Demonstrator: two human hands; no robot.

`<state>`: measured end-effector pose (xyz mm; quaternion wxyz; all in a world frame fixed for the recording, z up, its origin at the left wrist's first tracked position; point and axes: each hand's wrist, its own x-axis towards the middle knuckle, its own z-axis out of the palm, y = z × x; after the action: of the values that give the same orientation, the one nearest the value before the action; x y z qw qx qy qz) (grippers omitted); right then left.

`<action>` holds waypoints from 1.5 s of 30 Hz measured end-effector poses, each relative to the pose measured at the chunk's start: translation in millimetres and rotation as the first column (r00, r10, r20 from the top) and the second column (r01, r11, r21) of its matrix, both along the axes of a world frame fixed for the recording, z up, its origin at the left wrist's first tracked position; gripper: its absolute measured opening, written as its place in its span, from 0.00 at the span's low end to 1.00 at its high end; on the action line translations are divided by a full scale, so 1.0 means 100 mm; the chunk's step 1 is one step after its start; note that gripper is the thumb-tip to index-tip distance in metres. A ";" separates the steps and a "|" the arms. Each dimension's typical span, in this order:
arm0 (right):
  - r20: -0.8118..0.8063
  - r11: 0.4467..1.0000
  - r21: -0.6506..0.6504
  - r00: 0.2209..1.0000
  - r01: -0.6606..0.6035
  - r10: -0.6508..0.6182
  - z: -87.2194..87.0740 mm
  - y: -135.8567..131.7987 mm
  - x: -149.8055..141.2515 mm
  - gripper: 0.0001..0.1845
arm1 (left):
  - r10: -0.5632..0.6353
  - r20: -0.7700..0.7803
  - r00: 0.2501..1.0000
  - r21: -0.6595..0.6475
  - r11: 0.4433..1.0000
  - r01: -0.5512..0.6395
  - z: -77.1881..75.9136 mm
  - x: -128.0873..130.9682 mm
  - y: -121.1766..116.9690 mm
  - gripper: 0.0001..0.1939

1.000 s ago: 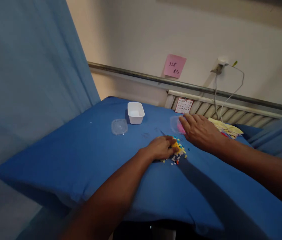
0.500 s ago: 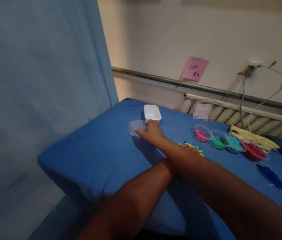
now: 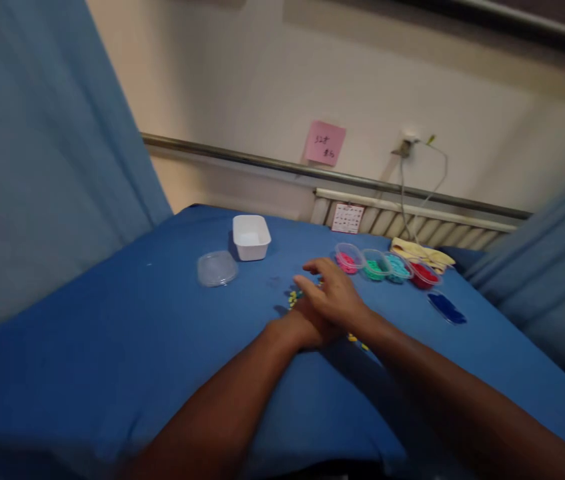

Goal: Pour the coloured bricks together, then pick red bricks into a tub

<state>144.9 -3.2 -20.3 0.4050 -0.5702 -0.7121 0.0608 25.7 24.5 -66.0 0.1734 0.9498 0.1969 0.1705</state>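
My right hand (image 3: 335,293) hovers above my left wrist, palm down, with thumb and fingers apart and nothing visible in it. Beneath it, my left hand (image 3: 309,323) lies low over the blue-covered bed surface; its fingers are hidden by the right hand. Small yellow and blue-green pieces (image 3: 293,298) show just beyond the left hand, and a few more yellow pieces (image 3: 352,338) lie to its right. To the left stand an open white plastic box (image 3: 252,252) and, in front of it, a clear lid (image 3: 217,269) lying flat.
Clear tubs hold pink pieces (image 3: 347,262), green pieces (image 3: 375,269), light-blue pieces (image 3: 398,268) and red pieces (image 3: 423,275). Dark-blue pieces (image 3: 446,309) lie in a shallow clear tray or lid. Behind are a yellow cloth (image 3: 422,253), a radiator (image 3: 377,219) and a rail (image 3: 242,157).
My right hand has left the clear lid beside the white box and moved right, over my left hand. The view has swung to the right.
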 end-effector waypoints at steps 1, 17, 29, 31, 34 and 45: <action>-0.001 0.997 0.011 0.997 0.083 -0.083 -0.03 -0.15 0.39 0.22 | -0.027 -0.054 0.998 0.023 0.999 0.028 0.04 -0.01 0.05 0.21; 0.400 0.498 -0.393 0.632 0.773 -0.664 -0.74 -1.11 3.07 0.54 | 0.131 -0.165 0.978 0.082 0.990 -0.118 0.14 0.01 0.14 0.33; 0.598 0.974 -0.026 0.784 0.226 -0.165 -0.28 -0.76 1.76 0.44 | 0.348 0.155 0.924 -0.046 0.937 -0.345 0.06 -0.14 0.44 0.26; 0.710 0.990 0.003 0.697 0.138 -0.099 -0.06 -0.64 1.53 0.42 | 0.430 0.219 0.876 -0.156 0.901 -0.404 0.06 -0.16 0.47 0.27; 0.838 0.999 0.026 0.545 0.023 -0.035 0.19 -0.47 1.23 0.37 | 0.531 0.238 0.813 -0.245 0.843 -0.479 0.06 -0.17 0.48 0.28; 0.943 0.967 0.076 0.333 -0.245 0.010 0.52 -0.35 0.90 0.31 | 0.503 0.213 0.838 -0.255 0.856 -0.449 0.01 -0.12 0.45 0.28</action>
<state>234.6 -38.6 31.6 -0.0257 -0.3991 -0.8595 -0.3183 14.0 69.8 -65.3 0.2427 0.8162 0.4177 0.3170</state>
